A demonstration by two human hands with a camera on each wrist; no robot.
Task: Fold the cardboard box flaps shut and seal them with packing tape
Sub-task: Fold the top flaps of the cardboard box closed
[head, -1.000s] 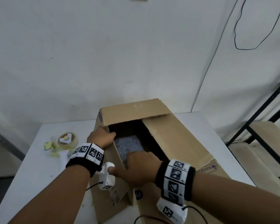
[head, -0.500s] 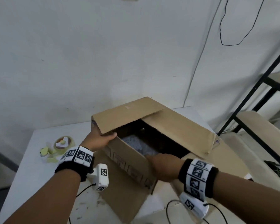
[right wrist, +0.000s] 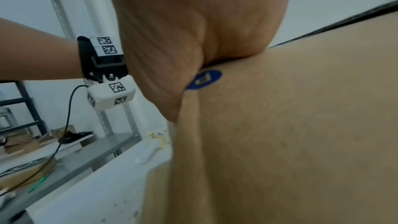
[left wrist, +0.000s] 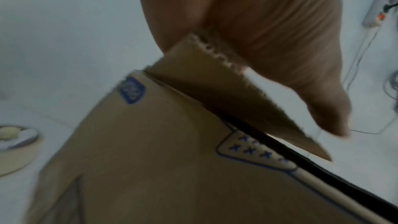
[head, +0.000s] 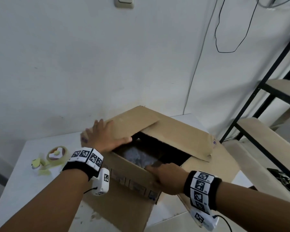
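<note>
The left hand [head: 105,137] presses flat, fingers straight, on the far flap [head: 132,124] of the cardboard box [head: 127,181]. The right hand [head: 166,178] grips the near flap [head: 132,180] (thumb inside); fold it under squarely.

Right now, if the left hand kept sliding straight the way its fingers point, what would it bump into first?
The left hand lies flat on the far flap, fingers pointing toward the wall. Past the flap's edge the way looks free up to the wall, though depth is unclear.

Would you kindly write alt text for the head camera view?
A person's left hand presses flat on a cardboard box flap while the right hand grips its near flap; the box is still partly open. A tape roll lies left of it on the white table.
</note>
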